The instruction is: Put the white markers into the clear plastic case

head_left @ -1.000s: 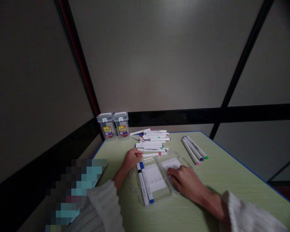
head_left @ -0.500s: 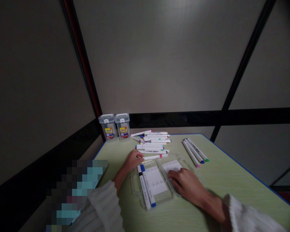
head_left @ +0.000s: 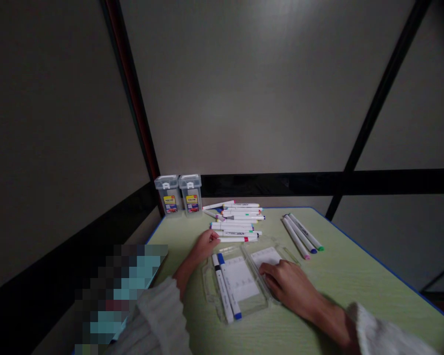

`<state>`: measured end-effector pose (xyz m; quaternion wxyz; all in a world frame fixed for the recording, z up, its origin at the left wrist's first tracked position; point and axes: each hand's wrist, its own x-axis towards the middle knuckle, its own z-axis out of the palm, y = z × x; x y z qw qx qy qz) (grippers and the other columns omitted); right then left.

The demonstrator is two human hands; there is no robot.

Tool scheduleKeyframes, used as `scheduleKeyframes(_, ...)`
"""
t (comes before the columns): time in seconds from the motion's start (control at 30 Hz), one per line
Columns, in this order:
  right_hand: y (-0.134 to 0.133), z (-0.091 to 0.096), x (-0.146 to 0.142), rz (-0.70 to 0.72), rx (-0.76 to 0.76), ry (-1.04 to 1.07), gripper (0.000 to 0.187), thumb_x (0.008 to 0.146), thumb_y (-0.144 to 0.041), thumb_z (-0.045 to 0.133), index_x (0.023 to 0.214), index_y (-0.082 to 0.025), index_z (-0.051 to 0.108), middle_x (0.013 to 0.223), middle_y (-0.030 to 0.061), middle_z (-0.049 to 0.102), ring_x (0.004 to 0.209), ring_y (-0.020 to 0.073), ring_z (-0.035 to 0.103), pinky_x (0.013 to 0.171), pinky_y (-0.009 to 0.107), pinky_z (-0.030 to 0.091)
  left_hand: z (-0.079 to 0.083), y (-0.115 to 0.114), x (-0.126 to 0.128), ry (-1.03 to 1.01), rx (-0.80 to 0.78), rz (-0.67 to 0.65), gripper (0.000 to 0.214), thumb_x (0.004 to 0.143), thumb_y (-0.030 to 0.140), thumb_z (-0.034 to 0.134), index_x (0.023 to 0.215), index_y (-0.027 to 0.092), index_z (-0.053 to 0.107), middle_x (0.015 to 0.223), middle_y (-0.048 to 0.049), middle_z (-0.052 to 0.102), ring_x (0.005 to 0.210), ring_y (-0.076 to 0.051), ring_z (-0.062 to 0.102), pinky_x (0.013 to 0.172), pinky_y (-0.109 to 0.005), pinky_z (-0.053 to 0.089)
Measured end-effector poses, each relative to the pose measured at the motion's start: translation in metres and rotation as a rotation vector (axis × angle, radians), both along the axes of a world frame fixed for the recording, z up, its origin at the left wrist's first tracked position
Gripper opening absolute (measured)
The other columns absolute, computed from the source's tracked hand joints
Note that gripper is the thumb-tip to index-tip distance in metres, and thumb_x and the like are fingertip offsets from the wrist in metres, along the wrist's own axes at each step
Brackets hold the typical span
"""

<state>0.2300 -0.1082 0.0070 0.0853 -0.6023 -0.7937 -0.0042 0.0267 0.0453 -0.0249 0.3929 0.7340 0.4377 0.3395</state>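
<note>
Your right hand lies curled over the open clear case, lower centre — I can't tell if it grips. Your left hand pinches the red-banded marker mid-frame; beyond lie loose markers, then two tubs left of centre.

A small desk corner, indoors; whether home or office cannot be told.
The spot is enclosed by plain grey wall panels framed with black strips. A pale green, blue-edged table is set in the corner, and desk work is suggested by the pens and clear plastic boxes laid out on it.
</note>
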Motion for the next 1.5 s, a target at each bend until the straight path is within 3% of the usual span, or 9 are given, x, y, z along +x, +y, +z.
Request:
scheduleKeyframes(0.5, 0.002, -0.004, 0.001, 0.007, 0.029, 0.012, 0.022, 0.077, -0.013, 0.040, 0.076, -0.021, 0.060, 0.067, 0.0052, 0.065, 0.066, 0.0193, 0.059, 0.055, 0.026, 0.031, 0.004, -0.005, 0.003, -0.255, -0.093, 0.019, 0.011, 0.062, 0.020, 0.057, 0.061, 0.015, 0.048, 0.056, 0.0008, 0.060, 0.060, -0.013, 0.057, 0.060, -0.022, 0.038)
scheduleKeyframes(0.93, 0.001, -0.003, 0.002, 0.016, 0.047, 0.006, 0.021, 0.078, -0.013, 0.039, 0.077, -0.019, 0.059, 0.066, 0.0049, 0.063, 0.065, 0.0186, 0.058, 0.057, 0.026, 0.034, 0.021, -0.015, 0.006, -0.471, -0.193, 0.175, 0.016, 0.055, 0.027, 0.061, 0.058, 0.013, 0.052, 0.047, 0.0012, 0.057, 0.045, -0.008, 0.049, 0.048, -0.020, 0.035)
scheduleKeyframes(1.07, 0.000, -0.002, 0.003, 0.055, 0.079, 0.131, 0.028, 0.079, -0.011, 0.036, 0.095, -0.018, 0.058, 0.078, 0.0057, 0.064, 0.074, 0.0180, 0.058, 0.065, 0.027, 0.039, 0.022, -0.019, 0.009, -0.534, -0.217, 0.162, 0.019, 0.056, 0.029, 0.062, 0.060, 0.013, 0.053, 0.052, -0.0003, 0.059, 0.049, -0.008, 0.052, 0.051, -0.020, 0.037)
scheduleKeyframes(1.2, 0.001, -0.003, 0.004, 0.119, 0.152, 0.238, 0.041, 0.079, -0.011, 0.034, 0.119, -0.014, 0.046, 0.097, 0.0092, 0.061, 0.087, 0.0189, 0.056, 0.076, 0.031, 0.042, 0.023, -0.026, 0.015, -0.541, -0.210, 0.167, 0.019, 0.056, 0.030, 0.063, 0.059, 0.014, 0.053, 0.053, -0.0003, 0.059, 0.051, -0.009, 0.053, 0.053, -0.021, 0.039)
scheduleKeyframes(1.37, 0.002, -0.004, 0.003, 0.149, 0.216, 0.273, 0.048, 0.082, -0.013, 0.033, 0.130, -0.010, 0.033, 0.112, 0.0129, 0.055, 0.100, 0.0209, 0.051, 0.085, 0.036, 0.041, 0.030, -0.044, 0.032, -0.494, -0.215, 0.139, 0.021, 0.055, 0.030, 0.064, 0.056, 0.014, 0.050, 0.049, 0.0008, 0.057, 0.046, -0.008, 0.049, 0.049, -0.021, 0.038)
scheduleKeyframes(1.5, 0.001, -0.003, 0.001, 0.124, 0.218, 0.287, 0.052, 0.081, -0.013, 0.035, 0.133, -0.013, 0.029, 0.113, 0.0130, 0.055, 0.103, 0.0221, 0.051, 0.084, 0.038, 0.043, 0.034, -0.060, 0.045, -0.492, -0.204, 0.123, 0.020, 0.057, 0.030, 0.063, 0.056, 0.014, 0.050, 0.048, 0.0016, 0.055, 0.046, -0.009, 0.050, 0.048, -0.021, 0.038)
